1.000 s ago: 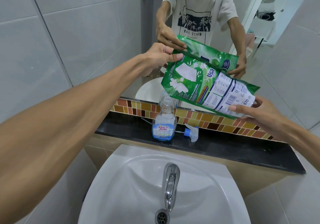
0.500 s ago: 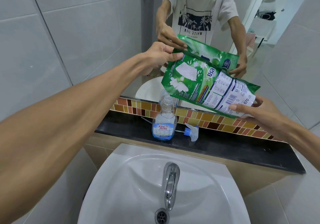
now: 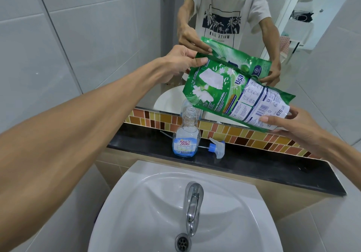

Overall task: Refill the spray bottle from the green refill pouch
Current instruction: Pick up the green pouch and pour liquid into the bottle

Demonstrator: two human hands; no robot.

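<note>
The green refill pouch [image 3: 232, 91] is held tilted in the air, its lower left corner just above the neck of the spray bottle [image 3: 186, 134]. My left hand [image 3: 180, 60] pinches the pouch's top left corner. My right hand [image 3: 293, 123] supports its white bottom end from below. The clear bottle stands upright and uncapped on the black ledge [image 3: 254, 164], with a little blue liquid at its base. Its blue-and-clear spray head [image 3: 215, 148] lies on the ledge just to the right.
A white sink [image 3: 148, 203] with a chrome tap [image 3: 192, 205] sits below the ledge. A mirror [image 3: 244, 7] behind shows the person and the pouch reflected. Grey tiled walls stand on both sides, with a mosaic strip [image 3: 244, 134] above the ledge.
The pouch has sunk slightly, bringing its lower corner closer to the bottle's open neck. Both hands keep the same hold.
</note>
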